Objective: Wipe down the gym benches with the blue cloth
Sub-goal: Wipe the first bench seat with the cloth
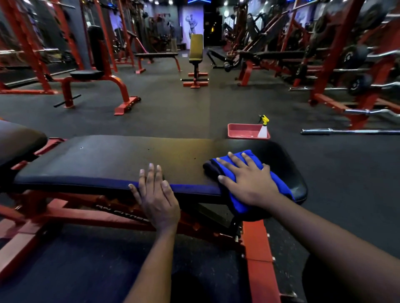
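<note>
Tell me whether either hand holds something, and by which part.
Nothing is gripped. The right hand presses flat on the blue cloth lying on the bench pad; the left hand rests flat on the pad's near edge.

One legible marking on my feed: white lettering on the bench frame.

In the lower centre-left of the frame, white stencilled lettering [122, 213] runs along the slanted red steel frame rail [86, 213] under the black padded bench [97, 160]. I read it as "AN FITNES". Its start is lost in the shadow under the pad and its end disappears behind the left hand [157, 199], so I cannot give the full brand name. At the right edge, the black round dumbbell heads [355, 57] carry pale circular marks too blurred to read. The blue neon sign [199, 1] at top centre is cut off by the frame edge, and I can make out no words on the pale wall poster [191, 23] below it.
</note>
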A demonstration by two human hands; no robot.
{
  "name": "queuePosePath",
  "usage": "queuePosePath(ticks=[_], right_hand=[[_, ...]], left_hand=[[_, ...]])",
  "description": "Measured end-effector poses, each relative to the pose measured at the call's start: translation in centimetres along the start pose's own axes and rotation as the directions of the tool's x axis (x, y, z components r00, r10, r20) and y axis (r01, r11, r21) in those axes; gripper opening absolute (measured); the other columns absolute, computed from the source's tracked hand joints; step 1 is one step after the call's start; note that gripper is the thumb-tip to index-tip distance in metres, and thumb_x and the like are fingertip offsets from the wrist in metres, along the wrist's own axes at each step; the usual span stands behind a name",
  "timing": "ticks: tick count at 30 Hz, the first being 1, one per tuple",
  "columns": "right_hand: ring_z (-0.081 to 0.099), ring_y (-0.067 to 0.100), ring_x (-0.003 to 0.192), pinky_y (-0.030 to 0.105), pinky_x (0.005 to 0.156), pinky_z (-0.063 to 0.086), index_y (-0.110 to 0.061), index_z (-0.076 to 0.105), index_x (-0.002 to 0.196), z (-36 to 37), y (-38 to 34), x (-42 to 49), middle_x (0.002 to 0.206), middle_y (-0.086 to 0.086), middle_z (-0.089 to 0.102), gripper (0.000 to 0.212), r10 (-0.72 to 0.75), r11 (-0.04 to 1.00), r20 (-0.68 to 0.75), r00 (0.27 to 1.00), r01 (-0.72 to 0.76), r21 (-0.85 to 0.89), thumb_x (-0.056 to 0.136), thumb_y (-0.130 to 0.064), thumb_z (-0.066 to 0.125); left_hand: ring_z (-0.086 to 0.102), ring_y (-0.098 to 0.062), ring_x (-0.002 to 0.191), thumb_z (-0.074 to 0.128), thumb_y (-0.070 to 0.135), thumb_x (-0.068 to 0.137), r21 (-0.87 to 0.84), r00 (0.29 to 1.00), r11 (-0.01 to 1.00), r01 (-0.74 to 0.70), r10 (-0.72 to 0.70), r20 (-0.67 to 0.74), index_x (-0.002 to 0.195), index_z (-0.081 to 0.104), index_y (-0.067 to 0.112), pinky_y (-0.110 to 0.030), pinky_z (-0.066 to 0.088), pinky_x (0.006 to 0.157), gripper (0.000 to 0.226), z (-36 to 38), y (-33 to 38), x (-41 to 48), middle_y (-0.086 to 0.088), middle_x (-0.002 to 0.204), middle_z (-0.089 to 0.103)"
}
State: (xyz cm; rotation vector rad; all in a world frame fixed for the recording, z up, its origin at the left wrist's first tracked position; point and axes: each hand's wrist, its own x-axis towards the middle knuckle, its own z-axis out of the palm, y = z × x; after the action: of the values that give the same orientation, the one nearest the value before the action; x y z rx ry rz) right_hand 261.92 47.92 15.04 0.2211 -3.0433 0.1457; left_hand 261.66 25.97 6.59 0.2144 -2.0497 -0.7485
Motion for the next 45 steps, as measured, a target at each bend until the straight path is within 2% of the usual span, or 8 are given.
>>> queuePosePath(ticks=[5,10,18,24,30,36,41,45], right_hand=[[0.001,0.022,0.153,0.066,0.115,0.009,-0.050,0.011,0.154,0.1,-2.0,2.0,0.166,-0.012,0.002,0.059,0.151,0.987,0.015,0.988,-0.152,0.047,0.097,-0.064,0.021],[0.002,0.020,0.153,0.061,0.117,0.007,-0.047,0.012,0.155,1.4,-3.1,-2.1,0.166,-0.013,0.004,0.067,0.049,0.999,-0.107,0.993,-0.049,-0.004,0.091,-0.068,0.009],[-0.007,0.027,0.153,0.072,0.112,0.002,-0.047,0.005,0.155,0.0,-3.6,4.0,0.167,-0.007,-0.004,0.059,0.103,0.993,0.098,0.990,-0.109,0.054,0.099,-0.062,0.016],[-0.007,0.019,0.153,0.067,0.115,0.003,-0.055,0.002,0.152,0.3,-1.4,2.2,0.166,-0.014,-0.005,0.058,-0.056,0.998,0.066,0.996,0.054,0.036,0.098,-0.066,0.020],[-0.012,0.024,0.153,0.068,0.114,-0.002,-0.049,0.003,0.155,-0.6,-0.8,9.9,0.166,-0.010,-0.008,0.060,0.051,0.995,0.170,0.984,-0.066,0.081,0.099,-0.062,0.022],[-0.007,0.017,0.153,0.062,0.117,0.001,-0.058,0.005,0.151,-0.2,1.8,9.1,0.165,-0.017,-0.005,0.056,-0.136,0.990,0.172,0.976,0.127,0.061,0.099,-0.063,0.026],[-0.008,0.026,0.153,0.071,0.113,0.000,-0.050,0.004,0.154,-0.5,-0.1,14.3,0.166,-0.011,-0.005,0.059,0.026,0.997,0.201,0.979,-0.040,0.065,0.099,-0.063,0.022],[-0.008,0.023,0.153,0.068,0.115,0.001,-0.054,0.003,0.153,0.3,0.6,13.7,0.165,-0.015,-0.007,0.058,-0.155,0.988,0.200,0.967,0.148,0.051,0.099,-0.064,0.024]], left_hand=[[0.030,-0.022,0.145,0.027,0.026,0.101,-0.012,1.000,1.000,-0.009,0.009,-0.002,0.139,0.051,0.011,-0.046,0.001,0.123,0.047,-0.1,-0.4,0.0,-0.003,0.149,0.046],[0.035,-0.024,0.143,0.031,0.023,0.099,-0.007,0.998,1.000,-0.016,0.015,-0.062,0.136,0.057,0.010,-0.047,0.003,0.122,0.047,0.3,-0.3,0.1,-0.004,0.146,0.051],[0.040,-0.021,0.140,0.029,0.024,0.102,-0.050,0.998,0.998,0.030,-0.033,-0.049,0.131,0.060,0.007,-0.046,0.004,0.123,0.046,-0.4,0.3,0.5,-0.004,0.140,0.056],[0.041,-0.022,0.138,0.029,0.025,0.102,-0.046,0.999,0.999,-0.008,0.007,-0.040,0.129,0.062,0.010,-0.045,0.011,0.122,0.046,-0.6,0.4,3.6,-0.003,0.136,0.060],[0.042,-0.021,0.137,0.026,0.030,0.102,-0.005,1.000,1.000,0.014,-0.014,-0.002,0.131,0.062,0.014,-0.043,0.021,0.117,0.049,-0.3,0.2,3.4,0.000,0.137,0.059],[0.046,-0.019,0.134,0.026,0.030,0.100,0.006,1.000,1.000,0.000,0.000,-0.006,0.129,0.063,0.017,-0.045,0.026,0.115,0.049,0.0,0.4,3.3,0.002,0.135,0.061],[0.047,-0.016,0.134,0.026,0.029,0.099,0.006,0.999,1.000,0.002,-0.002,-0.041,0.128,0.064,0.019,-0.045,0.025,0.115,0.050,0.2,0.7,3.2,0.004,0.135,0.061],[0.046,-0.015,0.135,0.025,0.029,0.099,-0.002,0.999,1.000,-0.006,0.006,-0.049,0.128,0.064,0.019,-0.043,0.022,0.117,0.050,0.4,0.4,3.0,0.004,0.136,0.060]])
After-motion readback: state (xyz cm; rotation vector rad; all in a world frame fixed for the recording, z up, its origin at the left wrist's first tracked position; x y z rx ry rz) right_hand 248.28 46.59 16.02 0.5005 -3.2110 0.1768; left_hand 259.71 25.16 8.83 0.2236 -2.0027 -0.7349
